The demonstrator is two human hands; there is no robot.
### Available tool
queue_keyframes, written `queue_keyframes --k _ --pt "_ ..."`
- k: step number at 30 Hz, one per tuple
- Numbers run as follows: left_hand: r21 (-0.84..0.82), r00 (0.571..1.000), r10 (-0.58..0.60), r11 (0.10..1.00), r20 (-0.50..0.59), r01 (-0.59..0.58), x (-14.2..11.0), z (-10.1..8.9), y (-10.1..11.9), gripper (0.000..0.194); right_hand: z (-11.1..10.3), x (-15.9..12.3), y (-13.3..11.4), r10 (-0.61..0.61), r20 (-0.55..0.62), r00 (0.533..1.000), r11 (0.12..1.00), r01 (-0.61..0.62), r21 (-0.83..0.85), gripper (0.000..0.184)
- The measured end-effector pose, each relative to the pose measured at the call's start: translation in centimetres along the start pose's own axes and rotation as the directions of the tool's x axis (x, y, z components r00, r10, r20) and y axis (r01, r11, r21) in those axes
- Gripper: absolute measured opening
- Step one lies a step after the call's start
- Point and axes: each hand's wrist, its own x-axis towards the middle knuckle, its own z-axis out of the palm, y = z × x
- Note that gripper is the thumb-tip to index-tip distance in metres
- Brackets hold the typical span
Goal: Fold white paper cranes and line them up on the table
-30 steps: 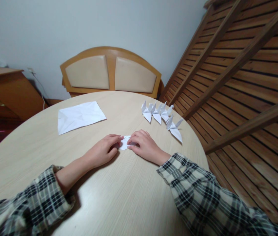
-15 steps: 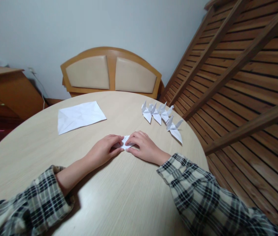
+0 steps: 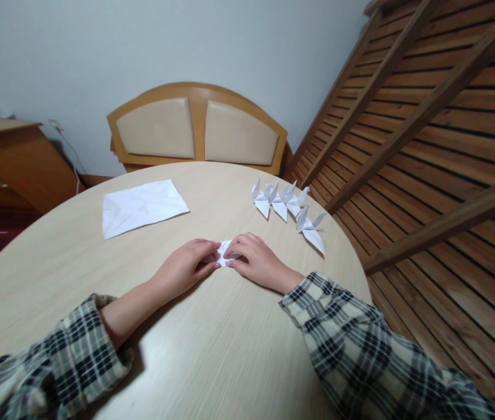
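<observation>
A small folded piece of white paper [image 3: 224, 254] lies on the round table between my two hands, with both ends covered by my fingers. From the left, my left hand [image 3: 193, 258] grips it, thumb at the near edge and fingers at the far edge. My right hand [image 3: 256, 259] holds the other end, its thumb near the front edge and its forefinger bent over the top. Beyond my right hand stand several white origami cranes [image 3: 279, 204]; one crane [image 3: 311, 228] sits closer to me than the others.
A creased white paper sheet [image 3: 144, 209] lies at the back left of the pale round table [image 3: 212, 350]. Behind the table is a padded wooden headboard [image 3: 197, 90]. Wooden slats [image 3: 431, 116] lean along the right, and a wooden desk [image 3: 15, 157] stands at far left.
The thumb of my right hand has shifted very slightly at the near edge of the folded paper. Otherwise hands, paper and cranes stay in place.
</observation>
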Motion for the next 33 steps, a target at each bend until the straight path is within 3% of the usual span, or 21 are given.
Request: queue_keyframes --k 6,12,33 --pt "0.039 0.999 0.027 0.999 0.02 -0.028 0.0 -0.17 0.13 0.014 0.01 0.01 0.1 0.007 0.001 1.0 1.0 -0.007 0.004 0.011" --pt "0.065 0.998 0.054 0.996 0.023 -0.055 -0.06 -0.25 0.1 0.017 -0.34 -0.33 -0.23 -0.02 0.047 0.999 1.0 0.019 0.013 0.034" --pt "0.05 1.0 0.006 0.999 0.013 -0.007 -0.16 -0.3 0.23 0.029 0.02 -0.14 -0.08 -0.001 0.025 1.0 1.0 0.001 0.006 0.027"
